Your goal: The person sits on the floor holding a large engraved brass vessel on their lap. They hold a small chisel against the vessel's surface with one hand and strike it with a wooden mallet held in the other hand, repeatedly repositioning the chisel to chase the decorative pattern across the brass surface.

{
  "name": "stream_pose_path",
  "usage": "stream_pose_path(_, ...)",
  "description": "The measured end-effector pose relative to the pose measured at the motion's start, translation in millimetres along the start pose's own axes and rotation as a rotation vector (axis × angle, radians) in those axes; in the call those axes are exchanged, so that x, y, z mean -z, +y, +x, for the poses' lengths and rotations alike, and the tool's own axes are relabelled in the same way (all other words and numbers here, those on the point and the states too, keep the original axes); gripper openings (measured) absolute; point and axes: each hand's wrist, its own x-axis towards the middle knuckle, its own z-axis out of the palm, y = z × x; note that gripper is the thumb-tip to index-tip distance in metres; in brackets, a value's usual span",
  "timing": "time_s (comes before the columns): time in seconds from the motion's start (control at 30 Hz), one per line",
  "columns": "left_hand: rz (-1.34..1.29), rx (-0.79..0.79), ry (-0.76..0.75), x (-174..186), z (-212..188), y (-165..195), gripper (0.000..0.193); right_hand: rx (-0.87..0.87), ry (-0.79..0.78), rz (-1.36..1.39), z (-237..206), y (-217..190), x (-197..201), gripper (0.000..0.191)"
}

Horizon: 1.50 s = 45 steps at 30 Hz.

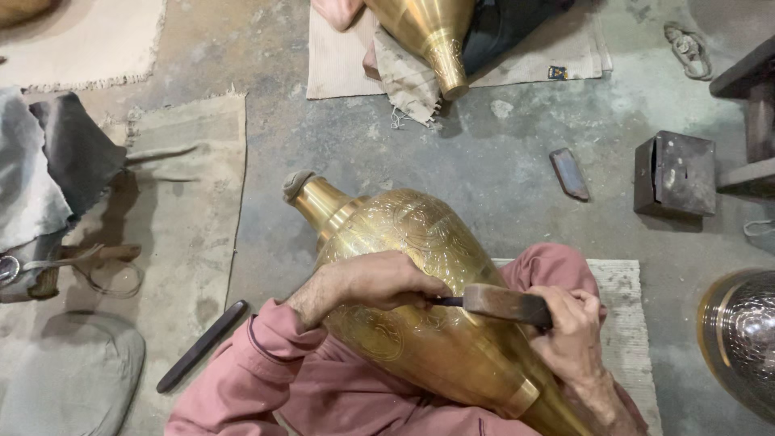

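brass vase (420, 299) lies across the person's lap, its upper body already engraved, lower part plain. left hand (379, 281) pinches a chisel (449, 301) against it; right hand (569, 327) grips a wooden mallet (504, 303).

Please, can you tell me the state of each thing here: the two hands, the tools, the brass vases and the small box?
Left hand: closed on a thin dark chisel, resting on the vase.
Right hand: gripping a wooden mallet.
Large brass vase: lying tilted across the lap, engraved.
Second brass vase: lying on cloth.
Dark metal box: on its side, open.
Dark bar: lying loose on the floor.
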Motion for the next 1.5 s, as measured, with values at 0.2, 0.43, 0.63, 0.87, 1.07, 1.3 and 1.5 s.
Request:
stream_pose_path(0.2,-0.092,0.006,0.181,-5.0,-13.4,0.6,0.034,0.146,-0.007,0.068,24.6,5.4,5.5,0.041)
stream_pose_path(0.43,-0.119,0.204,0.400,-23.3,-28.1,16.1,0.042,0.037,-0.252,0.355,94.1,4.5,29.8,0.035)
stream_pose_path(0.63,-0.191,0.297,0.626,-41.6,-35.9,26.9,0.039,-0.034,-0.439,0.277,134.4,-8.1,40.4,0.033)
stream_pose_path(0.87,-0.242,0.355,0.833,-63.7,-26.5,26.3,0.038,0.016,-0.569,-0.036,131.6,-5.0,17.0,0.040)
stream_pose_path(1.07,-0.228,0.392,0.848,-68.1,-25.6,21.4,0.039,-0.112,-0.624,0.115,140.0,2.3,11.7,0.029)
stream_pose_path(1.3,-0.145,0.349,0.885,-70.5,-24.4,25.3,0.037,0.403,-0.428,-0.021,172.1,7.2,27.8,0.032)
stream_pose_path(1.5,-0.131,0.389,0.722,-58.6,-24.3,25.3,0.035,0.105,-0.495,0.291,171.9,6.1,25.3,0.029)
